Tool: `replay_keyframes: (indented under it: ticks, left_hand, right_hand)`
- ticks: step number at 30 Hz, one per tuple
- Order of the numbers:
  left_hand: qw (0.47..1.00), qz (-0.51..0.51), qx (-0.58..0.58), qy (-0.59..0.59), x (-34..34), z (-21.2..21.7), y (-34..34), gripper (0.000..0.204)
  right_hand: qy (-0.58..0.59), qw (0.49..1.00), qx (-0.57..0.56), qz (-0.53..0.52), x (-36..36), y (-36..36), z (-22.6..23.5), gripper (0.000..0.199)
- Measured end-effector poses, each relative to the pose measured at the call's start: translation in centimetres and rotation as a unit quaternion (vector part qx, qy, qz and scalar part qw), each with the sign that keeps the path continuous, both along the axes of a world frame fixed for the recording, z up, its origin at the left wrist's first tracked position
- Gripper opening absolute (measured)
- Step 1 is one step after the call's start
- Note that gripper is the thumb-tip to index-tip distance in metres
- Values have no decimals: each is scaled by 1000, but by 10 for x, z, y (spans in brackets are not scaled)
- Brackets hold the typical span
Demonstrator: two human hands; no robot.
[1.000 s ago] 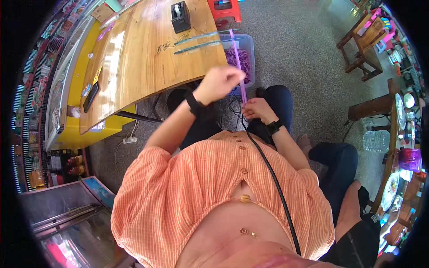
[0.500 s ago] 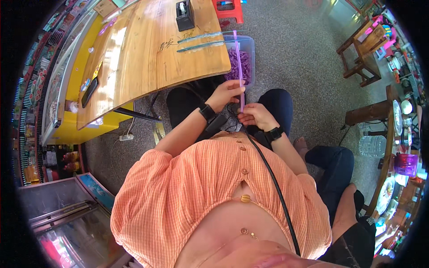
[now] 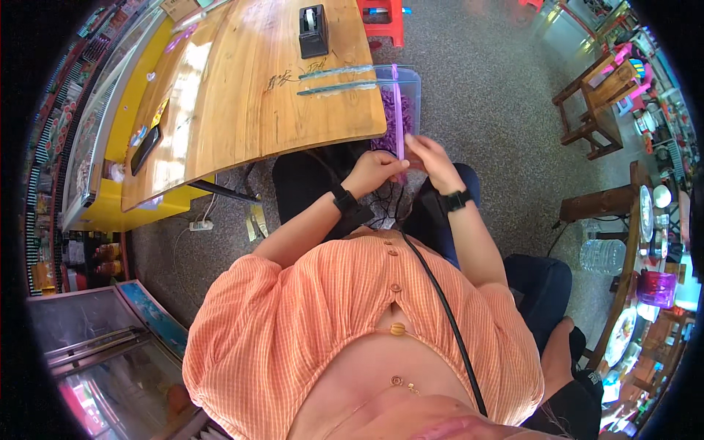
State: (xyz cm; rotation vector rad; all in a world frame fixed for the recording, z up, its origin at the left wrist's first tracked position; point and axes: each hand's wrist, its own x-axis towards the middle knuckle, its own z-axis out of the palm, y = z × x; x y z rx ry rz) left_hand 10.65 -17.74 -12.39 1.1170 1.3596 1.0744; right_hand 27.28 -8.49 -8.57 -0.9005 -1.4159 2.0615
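A long, narrow purple strip [image 3: 398,103] runs from the sticks at the table edge toward my lap. My left hand [image 3: 372,173] is closed on it near its lower end, thumb and fingers pinching. Higher up, on the strip's right side, is my right hand [image 3: 438,163]; its fingers are stretched out and the tips come close to the strip. Whether they touch it I cannot tell. Below the strip stands a clear plastic bin [image 3: 417,103] holding small purple pieces [image 3: 386,130]. Two greenish flat sticks [image 3: 337,89] lie on the tabletop and jut past its right edge.
On the wooden table [image 3: 242,95] are a black tape dispenser [image 3: 313,37] and a phone [image 3: 146,149]. A red stool [image 3: 385,29] stands beyond. To the right are a wooden chair [image 3: 598,103] and a cluttered table. A black cable [image 3: 449,315] crosses my shirt; another person sits close on my right.
My right hand has moved up from the strip's lower end, its fingers straightening. My left hand has slid down toward that end. The view has shifted slightly.
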Motion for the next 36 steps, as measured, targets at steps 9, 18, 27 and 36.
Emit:
replay_keyframes:
  ticks: [9, 18, 27, 36]
  left_hand:
    - [999, -10, -10, -32, 9, 8, -2, 38]
    - [996, 7, 14, -88, 14, 23, -10, 37]
    - [966, -139, 182, 123, 15, 63, -35, 20]
    - [987, -142, 70, -20, 17, 91, -42, 21]
  right_hand:
    - [27, 995, 70, -63, -63, 71, 9, 29]
    - [-22, 992, 106, -60, -74, 86, 12, 22]
    - [-64, 983, 150, -85, -71, 83, 20, 24]
    - [-91, 977, 179, -78, -47, 61, 48, 27]
